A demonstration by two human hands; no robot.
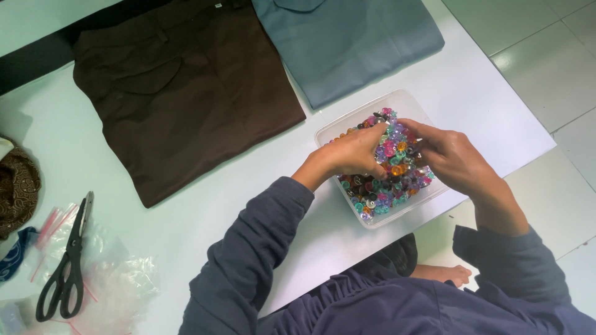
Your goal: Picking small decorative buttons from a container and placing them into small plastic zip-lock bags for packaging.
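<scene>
Both hands in a clear tub [331, 131] of coloured beads [397, 177], set near the right end of a white table [186, 229]. Left hand [352, 155] curled palm-down over the heap, fingers bent and close together, tips buried among beads; whether pinching one cannot be told. Right hand [448, 155] reaching in from the far side, fingers drawn together toward the left hand's tips, apparently nipping something small, itself too small to identify.

Risks, judged from this layout:
- Tub close to the table corner, with tiled floor [546, 62] just beyond; a push from the right wrist likely to slide or tip it over the edge.
- Beads heaped above the rim; raking or lifting fingers likely to flick some out onto table or floor.
- Any small piece held between fingertips easily dropped back into the heap and lost among similar colours.

Surroundings: folded brown garment [186, 93] and folded blue garment [347, 43] just beyond the tub, blue one almost touching its far corner, limiting room to shift the tub away from the edge. Black scissors [65, 267] on crumpled plastic bags [118, 285] well apart at left, out of easy reach. Patterned cloth [15, 186] at far left.
</scene>
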